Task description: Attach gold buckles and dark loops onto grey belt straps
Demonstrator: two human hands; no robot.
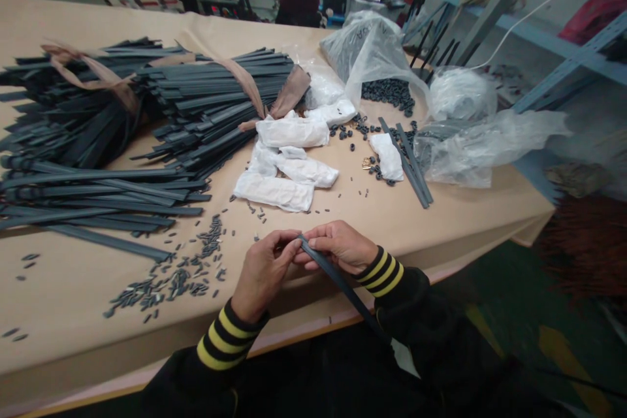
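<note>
The upper end of a dark grey strap (pixel 337 274) is held at the centre of the frame, in front of the near edge of the tan-covered table (pixel 455 228). From the fingertips, the long axis is directed down and to the right — toward the lower right of the frame, past the right sleeve (pixel 416 294). The strap end is pinched between thumb and fingers by the left hand (pixel 264 268); the strap is gripped just beside it by the right hand (pixel 345 248), which is positioned nearer to the hanging length. The strap is seen to be flat, narrow and slightly curved, with a matt surface. A pale piece (pixel 405 359) is visible near its lower end (whether it is attached cannot be told). Any small part between the fingertips is hidden.
</note>
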